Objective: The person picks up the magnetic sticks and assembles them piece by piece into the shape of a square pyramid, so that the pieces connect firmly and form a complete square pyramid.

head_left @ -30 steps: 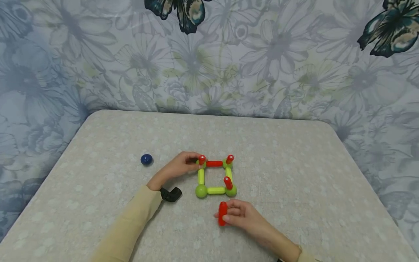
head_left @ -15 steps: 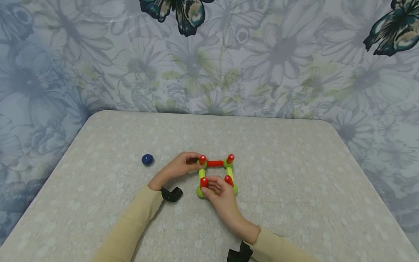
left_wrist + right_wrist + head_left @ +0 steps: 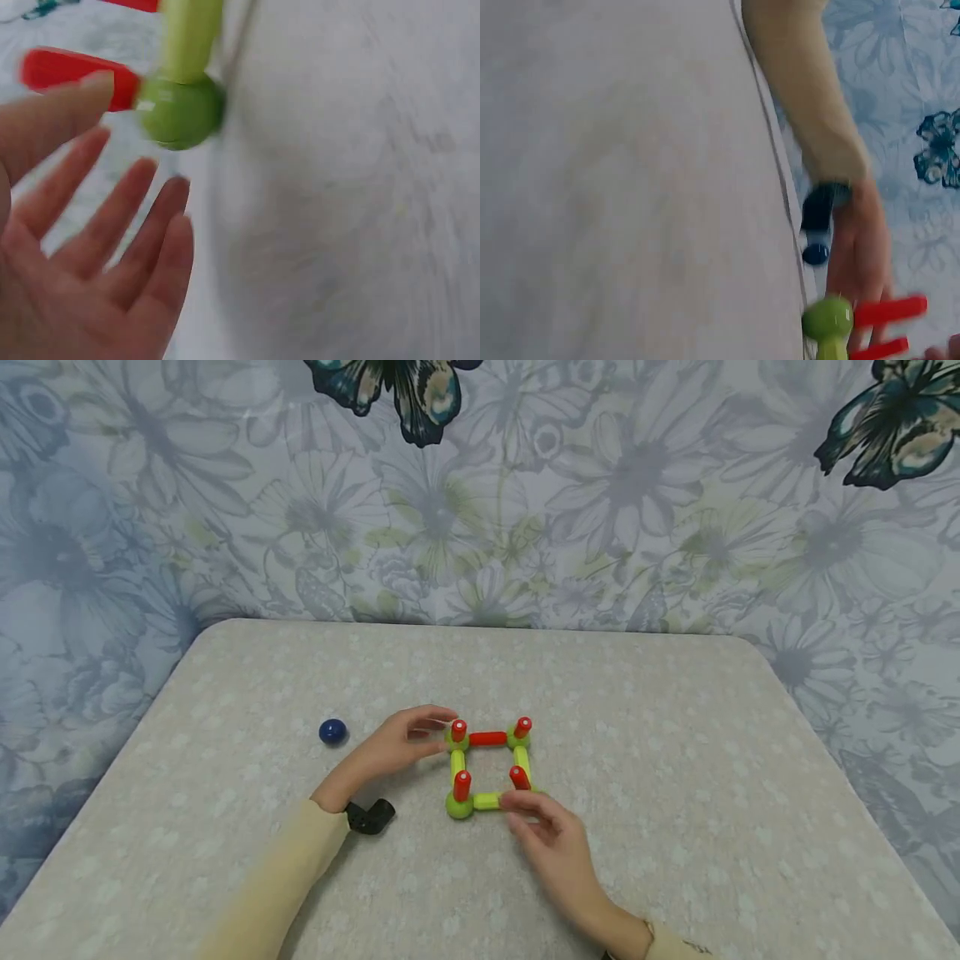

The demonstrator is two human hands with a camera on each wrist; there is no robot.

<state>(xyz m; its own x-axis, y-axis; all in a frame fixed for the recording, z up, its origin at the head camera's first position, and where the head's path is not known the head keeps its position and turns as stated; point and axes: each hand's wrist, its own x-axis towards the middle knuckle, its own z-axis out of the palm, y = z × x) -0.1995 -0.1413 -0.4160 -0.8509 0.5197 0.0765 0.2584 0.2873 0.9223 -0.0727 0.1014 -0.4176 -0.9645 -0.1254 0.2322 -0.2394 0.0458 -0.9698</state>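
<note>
A square of green balls joined by rods lies on the table; three side rods are green and the back one (image 3: 487, 739) is red. A red rod stands up from each corner, among them the front-left rod (image 3: 462, 786) on its green ball (image 3: 460, 807). My left hand (image 3: 390, 745) is beside the back-left corner with fingers spread loosely; in the left wrist view its thumb overlaps the red rod (image 3: 64, 69) above the green ball (image 3: 180, 112). Near the front-right corner, my right hand (image 3: 558, 856) holds nothing, and its fingers partly hide that corner's ball.
A dark blue ball (image 3: 332, 732) sits on the table left of the square. A black wrist strap piece (image 3: 371, 817) juts from the left wrist. The patterned tablecloth (image 3: 712, 793) runs back to a flowered wall (image 3: 637, 510).
My right hand brought a red rod to the front-left ball, let it go there upright, then drew back to the right. The left hand's fingers have loosened from the back-left corner.
</note>
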